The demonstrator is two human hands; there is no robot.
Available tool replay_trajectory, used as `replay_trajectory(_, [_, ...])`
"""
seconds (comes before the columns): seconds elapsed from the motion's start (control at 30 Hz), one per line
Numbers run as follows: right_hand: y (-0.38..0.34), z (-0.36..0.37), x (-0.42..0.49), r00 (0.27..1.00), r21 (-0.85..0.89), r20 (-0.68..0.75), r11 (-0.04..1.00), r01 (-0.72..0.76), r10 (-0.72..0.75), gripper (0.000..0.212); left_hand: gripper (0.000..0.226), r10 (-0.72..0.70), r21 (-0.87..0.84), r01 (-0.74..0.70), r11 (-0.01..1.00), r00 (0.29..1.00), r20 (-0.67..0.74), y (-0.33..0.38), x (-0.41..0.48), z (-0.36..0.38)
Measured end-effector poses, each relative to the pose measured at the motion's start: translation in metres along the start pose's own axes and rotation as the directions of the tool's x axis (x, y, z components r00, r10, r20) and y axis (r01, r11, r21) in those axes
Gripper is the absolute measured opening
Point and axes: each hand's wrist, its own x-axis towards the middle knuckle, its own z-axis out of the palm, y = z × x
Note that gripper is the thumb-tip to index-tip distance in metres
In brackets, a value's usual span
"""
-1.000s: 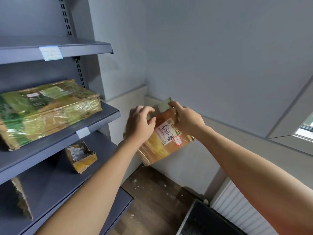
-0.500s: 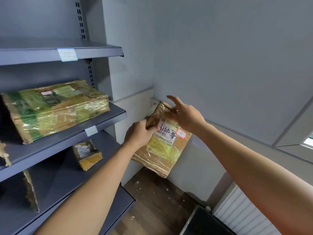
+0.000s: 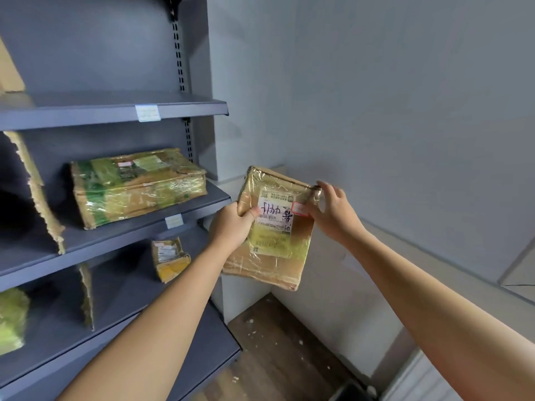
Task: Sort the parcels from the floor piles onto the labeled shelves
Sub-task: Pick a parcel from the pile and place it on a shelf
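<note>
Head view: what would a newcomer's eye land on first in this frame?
The taped parcel at centre stands out first, held in the air to the right of the shelves with its handwritten label facing the camera. The left hand grips its left edge and the right hand pinches its upper right corner. Next is the large green-wrapped parcel lying on the middle shelf, with a small crumpled parcel on the shelf below.

The flat brown cardboard parcel [image 3: 260, 270] is wrapped in glossy clear plastic film [image 3: 302, 247] over a matt white paper label [image 3: 275, 214]. The dark grey metal shelves [image 3: 86, 117] look smooth and matt. The torn cardboard divider [image 3: 42, 204] has a rough edge. The brown floor [image 3: 278, 351] shows wood grain
</note>
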Motion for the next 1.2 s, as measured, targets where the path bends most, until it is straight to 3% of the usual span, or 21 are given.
replay_trajectory(0.2, [0.014, -0.010, -0.013, 0.992, 0.082, 0.121, 0.997, 0.009, -0.019, 0.075, 0.026, -0.056, -0.049, 0.051, 0.997, 0.994, -0.095, 0.018, -0.040, 0.007])
replay_trajectory(0.43, [-0.007, -0.008, -0.026, 0.977, 0.225, 0.214, 0.974, -0.039, -0.011, 0.057, 0.028, -0.130, -0.068, 0.118, 0.991, 0.967, -0.217, 0.023, -0.075, -0.011])
replay_trajectory(0.6, [-0.043, -0.005, -0.029, 0.949, 0.266, 0.316, 0.961, -0.076, -0.012, 0.029, 0.034, -0.162, -0.095, 0.139, 0.986, 0.942, -0.293, 0.019, -0.088, -0.040])
replay_trajectory(0.87, [-0.122, 0.008, -0.024, 0.975, 0.535, 0.202, 0.845, -0.027, -0.097, 0.032, 0.029, -0.173, -0.206, 0.100, 0.973, 0.911, -0.374, 0.019, -0.086, -0.111])
replay_trajectory(1.03, [-0.170, 0.017, -0.014, 0.987, 0.647, 0.105, 0.762, 0.027, -0.125, 0.036, 0.028, -0.185, -0.342, 0.078, 0.936, 0.938, -0.292, 0.017, -0.076, -0.164])
replay_trajectory(1.2, [-0.220, 0.029, 0.002, 0.982, 0.694, 0.049, 0.713, 0.100, -0.185, 0.024, 0.036, -0.194, -0.421, 0.011, 0.907, 0.898, -0.396, 0.005, -0.056, -0.211])
